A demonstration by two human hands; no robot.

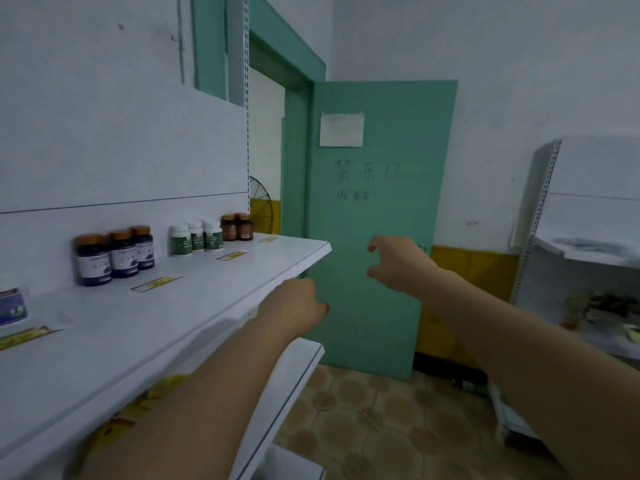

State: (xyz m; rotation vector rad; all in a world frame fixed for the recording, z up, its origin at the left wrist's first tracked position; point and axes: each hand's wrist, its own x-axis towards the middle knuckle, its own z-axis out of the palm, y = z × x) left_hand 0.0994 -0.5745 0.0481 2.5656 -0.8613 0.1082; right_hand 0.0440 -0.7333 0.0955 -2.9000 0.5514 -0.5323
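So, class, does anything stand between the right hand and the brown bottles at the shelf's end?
Nothing visible does. The right hand hangs open beside the shelf corner; only air and shelf top separate it from the brown bottles. The left hand sits lower, at the front edge.

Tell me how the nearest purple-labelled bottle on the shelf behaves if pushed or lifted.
The purple-labelled bottle looks rigid, so it should keep shape when gripped. Upright, taller than wide on the smooth shelf, a push may tip it; round, it would likely roll.
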